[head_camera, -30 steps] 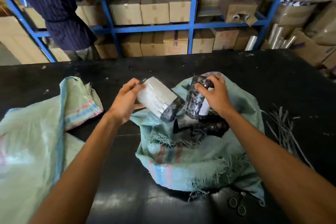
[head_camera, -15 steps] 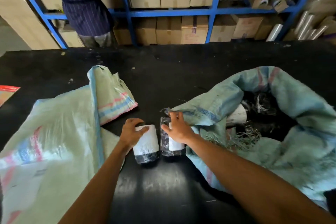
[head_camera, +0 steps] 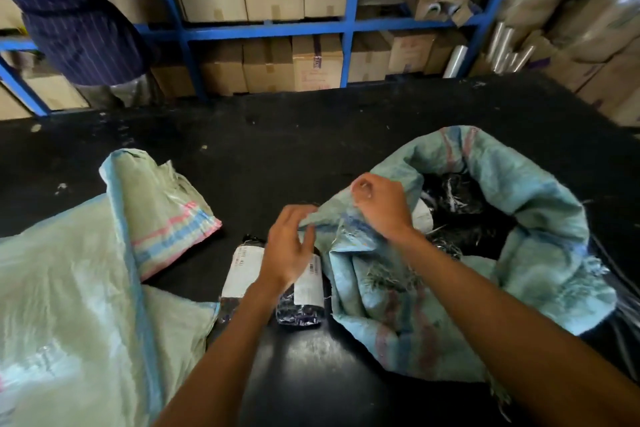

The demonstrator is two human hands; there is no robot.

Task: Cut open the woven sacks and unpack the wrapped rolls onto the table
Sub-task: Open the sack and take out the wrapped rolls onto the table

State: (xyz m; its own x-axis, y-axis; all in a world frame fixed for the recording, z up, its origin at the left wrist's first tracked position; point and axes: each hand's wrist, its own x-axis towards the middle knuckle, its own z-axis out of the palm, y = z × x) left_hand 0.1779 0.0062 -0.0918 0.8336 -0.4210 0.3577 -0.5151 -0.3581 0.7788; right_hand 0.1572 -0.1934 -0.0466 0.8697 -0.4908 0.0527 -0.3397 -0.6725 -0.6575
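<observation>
I see a black counter point(head_camera: 277, 149) before blue shelving point(head_camera: 346, 26) of cartons. 2 wrapped rolls point(head_camera: 242, 270) lie side by side, long axes pointing away. Both hands, left point(head_camera: 289, 246) and right point(head_camera: 381, 206), pinch the open woven sack's point(head_camera: 540, 218) rim.

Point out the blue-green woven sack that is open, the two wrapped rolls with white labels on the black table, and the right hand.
Blue-green open woven sack point(head_camera: 540, 229): head view, far rolled rim.
Left white-labelled wrapped roll point(head_camera: 242, 270): head view, label.
Right white-labelled wrapped roll point(head_camera: 308, 284): head view, label.
Right hand point(head_camera: 381, 208): head view, back of hand.
</observation>
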